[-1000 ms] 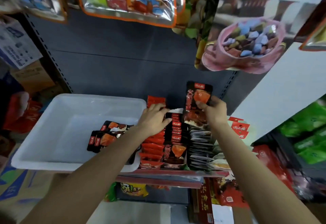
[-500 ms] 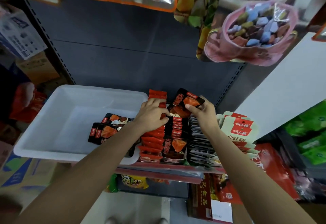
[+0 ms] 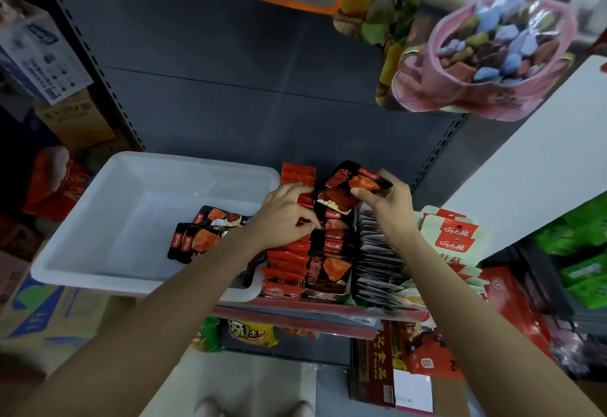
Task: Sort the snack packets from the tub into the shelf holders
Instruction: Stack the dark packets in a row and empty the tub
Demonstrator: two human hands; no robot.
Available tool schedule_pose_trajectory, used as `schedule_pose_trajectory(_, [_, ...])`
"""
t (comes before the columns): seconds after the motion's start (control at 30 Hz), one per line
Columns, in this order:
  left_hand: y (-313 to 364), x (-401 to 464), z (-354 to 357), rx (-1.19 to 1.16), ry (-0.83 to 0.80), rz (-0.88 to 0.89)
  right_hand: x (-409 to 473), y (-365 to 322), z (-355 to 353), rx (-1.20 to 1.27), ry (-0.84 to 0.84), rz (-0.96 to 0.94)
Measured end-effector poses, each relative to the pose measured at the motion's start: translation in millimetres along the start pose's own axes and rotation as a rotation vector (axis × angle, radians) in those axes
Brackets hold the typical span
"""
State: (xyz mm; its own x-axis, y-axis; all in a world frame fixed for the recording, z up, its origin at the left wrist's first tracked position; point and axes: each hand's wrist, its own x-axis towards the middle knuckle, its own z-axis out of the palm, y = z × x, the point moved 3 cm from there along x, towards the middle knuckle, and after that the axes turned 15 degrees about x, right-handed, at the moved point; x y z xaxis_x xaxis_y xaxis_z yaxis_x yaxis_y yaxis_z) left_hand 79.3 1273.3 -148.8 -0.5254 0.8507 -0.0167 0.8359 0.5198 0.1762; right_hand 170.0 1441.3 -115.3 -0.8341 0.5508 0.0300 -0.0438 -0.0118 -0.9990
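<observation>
1. Right hand (image 3: 389,206) pinching a black snack packet (image 3: 348,188) by its upper end, tilted above the back of the black row (image 3: 331,242).
2. Left hand (image 3: 284,216) curled on the row tops, fingertips pinching them apart between black and red row (image 3: 289,259).
3. Best to keep that gap held wide, slide the packet in upright, label forward, then let go.
4. More black packets (image 3: 200,236) lying in the white tub (image 3: 98,206), just left of the holders.
</observation>
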Motion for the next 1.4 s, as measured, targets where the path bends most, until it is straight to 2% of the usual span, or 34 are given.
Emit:
schedule_pose_trajectory(0.2, [-2, 0, 0, -0.013, -0.002, -0.004, 1, -1, -8, -0.132, -0.032, 0.021])
schedule_pose_trajectory(0.37, [-3, 1, 3, -0.029, -0.007, -0.01, 2, -2, -10, -0.366, -0.229, 0.075])
schedule_pose_trajectory(0.5, [-3, 2, 2, -0.026, -0.023, -0.008, 10, -6, -5, -0.358, -0.158, 0.091])
schedule_pose_trajectory(0.73, [-2, 1, 1, -0.038, -0.03, -0.015, 16, 16, 15, -0.535, -0.292, 0.189])
schedule_pose_trajectory(0.9, [-5, 0, 2, -0.045, -0.012, -0.002, 15, 5, 22, -0.635, -0.176, -0.093])
schedule_pose_trajectory(0.97, [-5, -1, 4, -0.077, 0.011, -0.014, 16, 8, 22, -0.704, -0.206, -0.096])
schedule_pose_trajectory(1.1, [-4, -5, 2, -0.19, 0.11, -0.077, 13, 17, 22, -0.778, -0.227, -0.016])
schedule_pose_trajectory(1.3, [-41, -43, -10, -0.405, 0.374, -0.295, -7, 2, 50, -0.785, -0.167, -0.21])
schedule_pose_trajectory(1.4, [-83, -71, -5, -0.439, 0.335, -0.501, -19, -3, 93, -0.695, -0.234, -0.224])
